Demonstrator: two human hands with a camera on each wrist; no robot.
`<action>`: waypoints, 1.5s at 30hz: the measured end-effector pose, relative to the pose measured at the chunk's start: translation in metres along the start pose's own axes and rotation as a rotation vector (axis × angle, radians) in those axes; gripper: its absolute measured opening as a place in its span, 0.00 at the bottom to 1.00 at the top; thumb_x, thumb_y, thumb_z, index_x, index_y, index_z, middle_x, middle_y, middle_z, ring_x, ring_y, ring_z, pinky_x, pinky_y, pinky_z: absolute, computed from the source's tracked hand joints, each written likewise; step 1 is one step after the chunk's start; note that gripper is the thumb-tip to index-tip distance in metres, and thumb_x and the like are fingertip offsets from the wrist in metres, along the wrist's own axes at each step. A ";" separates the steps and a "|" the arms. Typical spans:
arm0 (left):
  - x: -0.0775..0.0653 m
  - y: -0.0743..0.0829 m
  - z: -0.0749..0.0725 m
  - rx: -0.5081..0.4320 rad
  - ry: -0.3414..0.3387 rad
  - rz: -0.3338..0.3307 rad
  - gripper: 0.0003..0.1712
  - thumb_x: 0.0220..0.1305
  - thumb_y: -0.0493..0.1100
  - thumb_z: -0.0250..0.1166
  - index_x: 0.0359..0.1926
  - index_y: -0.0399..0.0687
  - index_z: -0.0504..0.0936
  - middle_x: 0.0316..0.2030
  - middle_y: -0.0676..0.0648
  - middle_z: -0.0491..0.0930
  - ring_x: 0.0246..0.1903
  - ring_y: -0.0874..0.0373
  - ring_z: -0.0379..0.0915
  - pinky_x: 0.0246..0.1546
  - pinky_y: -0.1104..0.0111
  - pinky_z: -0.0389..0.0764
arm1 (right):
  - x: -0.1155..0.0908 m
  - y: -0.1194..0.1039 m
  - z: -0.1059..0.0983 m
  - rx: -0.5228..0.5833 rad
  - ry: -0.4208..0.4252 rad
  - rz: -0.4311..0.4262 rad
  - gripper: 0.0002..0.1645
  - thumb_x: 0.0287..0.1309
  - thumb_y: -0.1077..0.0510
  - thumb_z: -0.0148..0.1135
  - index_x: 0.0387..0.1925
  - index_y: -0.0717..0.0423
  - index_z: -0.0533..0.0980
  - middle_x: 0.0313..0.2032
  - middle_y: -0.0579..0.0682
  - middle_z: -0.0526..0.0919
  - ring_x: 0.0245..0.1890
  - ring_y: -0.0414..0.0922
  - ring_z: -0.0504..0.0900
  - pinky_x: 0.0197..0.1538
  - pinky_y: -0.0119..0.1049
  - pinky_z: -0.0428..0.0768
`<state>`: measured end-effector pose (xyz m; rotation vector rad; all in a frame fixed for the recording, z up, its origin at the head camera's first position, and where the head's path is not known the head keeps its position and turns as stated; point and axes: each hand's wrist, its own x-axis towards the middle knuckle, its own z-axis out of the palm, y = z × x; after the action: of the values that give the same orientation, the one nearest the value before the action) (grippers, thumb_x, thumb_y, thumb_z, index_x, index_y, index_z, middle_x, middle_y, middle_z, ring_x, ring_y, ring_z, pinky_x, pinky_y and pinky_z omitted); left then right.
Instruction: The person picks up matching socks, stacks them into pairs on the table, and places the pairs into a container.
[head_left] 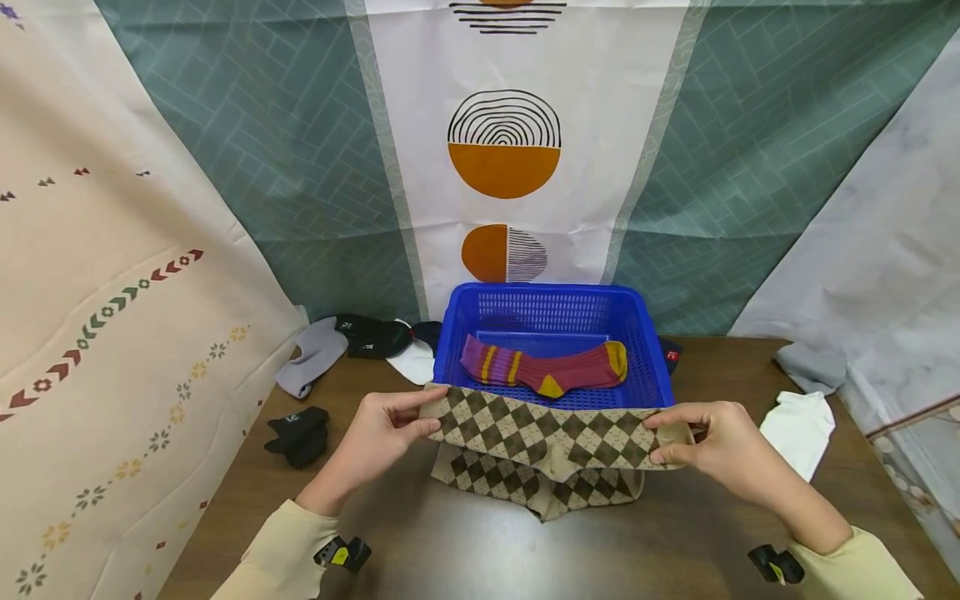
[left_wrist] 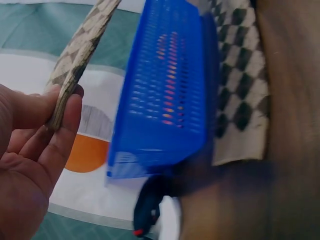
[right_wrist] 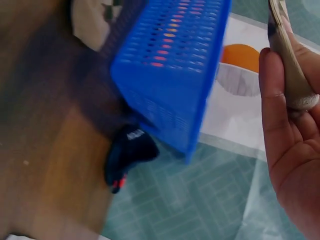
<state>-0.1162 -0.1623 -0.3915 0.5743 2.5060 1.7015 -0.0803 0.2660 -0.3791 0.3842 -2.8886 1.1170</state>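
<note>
A beige and brown argyle sock (head_left: 517,425) is stretched sideways in front of the blue basket (head_left: 543,290), held up above the table. My left hand (head_left: 381,435) pinches one end between thumb and fingers, and my right hand (head_left: 723,443) pinches the other. In both wrist views the sock appears edge-on between the fingertips. A second argyle sock (left_wrist: 242,85) of the same pattern lies on the table at the basket's near side, partly hidden by the held one in the head view. Inside the basket rests a pink-red and purple sock (head_left: 573,368) with yellow stripes, heel and toe.
To the left lie a grey sock (head_left: 311,354), a black sock (head_left: 371,336), a white sock (head_left: 416,362) and another black one (head_left: 300,435). A dark sock (right_wrist: 131,150) sits beside the basket's right side. Far right are a white sock (head_left: 801,425) and a grey one (head_left: 812,367).
</note>
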 end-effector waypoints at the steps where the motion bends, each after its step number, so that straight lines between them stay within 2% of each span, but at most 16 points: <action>1: -0.001 -0.002 0.001 -0.014 -0.006 -0.013 0.23 0.54 0.37 0.68 0.52 0.57 0.81 0.51 0.51 0.80 0.37 0.61 0.82 0.33 0.69 0.82 | -0.001 0.002 0.002 0.005 -0.015 0.004 0.18 0.35 0.45 0.76 0.35 0.35 0.82 0.31 0.39 0.85 0.12 0.29 0.54 0.15 0.28 0.62; 6: -0.008 -0.016 0.008 -0.026 -0.040 -0.066 0.22 0.53 0.36 0.68 0.51 0.54 0.81 0.51 0.48 0.80 0.37 0.58 0.83 0.35 0.69 0.82 | -0.003 0.011 0.015 0.016 -0.083 0.011 0.18 0.32 0.46 0.77 0.33 0.38 0.83 0.34 0.39 0.86 0.19 0.29 0.67 0.20 0.28 0.69; 11: -0.013 -0.033 0.016 0.010 -0.069 -0.157 0.20 0.51 0.36 0.70 0.48 0.52 0.83 0.49 0.45 0.81 0.34 0.62 0.82 0.32 0.72 0.81 | -0.005 0.022 0.026 -0.004 -0.138 -0.008 0.19 0.31 0.46 0.78 0.33 0.41 0.84 0.34 0.40 0.85 0.24 0.30 0.69 0.24 0.28 0.70; 14: -0.013 -0.041 0.021 0.069 -0.076 -0.213 0.19 0.50 0.36 0.71 0.45 0.54 0.84 0.34 0.48 0.83 0.21 0.70 0.73 0.22 0.76 0.75 | -0.004 0.028 0.032 -0.005 -0.166 -0.007 0.19 0.31 0.48 0.78 0.33 0.41 0.84 0.34 0.39 0.85 0.28 0.29 0.71 0.27 0.27 0.72; 16: -0.013 -0.046 0.024 0.088 -0.079 -0.241 0.19 0.49 0.36 0.71 0.44 0.54 0.85 0.22 0.50 0.75 0.15 0.70 0.63 0.17 0.77 0.67 | -0.003 0.032 0.037 0.009 -0.184 0.007 0.19 0.32 0.49 0.78 0.33 0.42 0.84 0.32 0.39 0.85 0.27 0.29 0.71 0.27 0.27 0.72; 18: -0.012 -0.050 0.026 0.093 -0.081 -0.267 0.19 0.49 0.35 0.71 0.44 0.54 0.85 0.17 0.52 0.63 0.13 0.68 0.54 0.15 0.76 0.60 | -0.002 0.035 0.041 0.023 -0.203 0.022 0.19 0.33 0.51 0.78 0.33 0.43 0.84 0.31 0.40 0.85 0.26 0.29 0.71 0.26 0.27 0.73; 21: -0.011 -0.054 0.029 0.096 -0.077 -0.284 0.18 0.48 0.34 0.71 0.43 0.50 0.85 0.16 0.53 0.60 0.12 0.67 0.55 0.14 0.76 0.60 | -0.001 0.038 0.047 0.049 -0.220 0.040 0.19 0.33 0.53 0.78 0.34 0.45 0.83 0.30 0.41 0.85 0.23 0.30 0.71 0.24 0.28 0.73; 27: -0.008 -0.061 0.031 0.127 -0.091 -0.286 0.18 0.48 0.33 0.70 0.44 0.49 0.85 0.16 0.52 0.60 0.11 0.65 0.56 0.13 0.75 0.59 | 0.001 0.042 0.055 0.030 -0.214 0.042 0.19 0.31 0.52 0.78 0.33 0.45 0.84 0.33 0.41 0.86 0.27 0.30 0.73 0.27 0.27 0.74; 32: -0.005 -0.064 0.032 0.159 -0.100 -0.267 0.19 0.48 0.32 0.70 0.44 0.48 0.85 0.15 0.53 0.64 0.11 0.66 0.56 0.13 0.75 0.60 | 0.004 0.045 0.056 -0.005 -0.206 0.034 0.19 0.31 0.52 0.79 0.32 0.43 0.84 0.32 0.38 0.85 0.27 0.31 0.71 0.28 0.26 0.72; 35: -0.003 -0.066 0.034 0.177 -0.103 -0.284 0.19 0.48 0.32 0.70 0.44 0.49 0.85 0.16 0.53 0.66 0.11 0.66 0.58 0.13 0.75 0.61 | 0.006 0.047 0.057 -0.011 -0.212 0.032 0.19 0.31 0.52 0.79 0.33 0.43 0.84 0.32 0.38 0.85 0.28 0.31 0.72 0.29 0.26 0.72; 39: -0.002 -0.070 0.035 0.193 -0.106 -0.313 0.19 0.48 0.32 0.70 0.44 0.50 0.85 0.16 0.53 0.66 0.10 0.66 0.58 0.12 0.75 0.61 | 0.009 0.051 0.059 -0.003 -0.222 0.033 0.19 0.31 0.53 0.79 0.33 0.44 0.83 0.33 0.39 0.85 0.30 0.31 0.74 0.31 0.26 0.74; 45: -0.002 -0.070 0.038 0.200 -0.118 -0.297 0.18 0.49 0.31 0.69 0.44 0.47 0.85 0.19 0.52 0.65 0.11 0.66 0.62 0.13 0.74 0.63 | 0.011 0.056 0.063 0.005 -0.239 0.034 0.19 0.32 0.52 0.78 0.34 0.44 0.83 0.34 0.40 0.85 0.31 0.32 0.75 0.32 0.26 0.74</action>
<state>-0.1241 -0.1521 -0.4697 0.2841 2.5398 1.2893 -0.0996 0.2612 -0.4618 0.5028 -3.1078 1.1582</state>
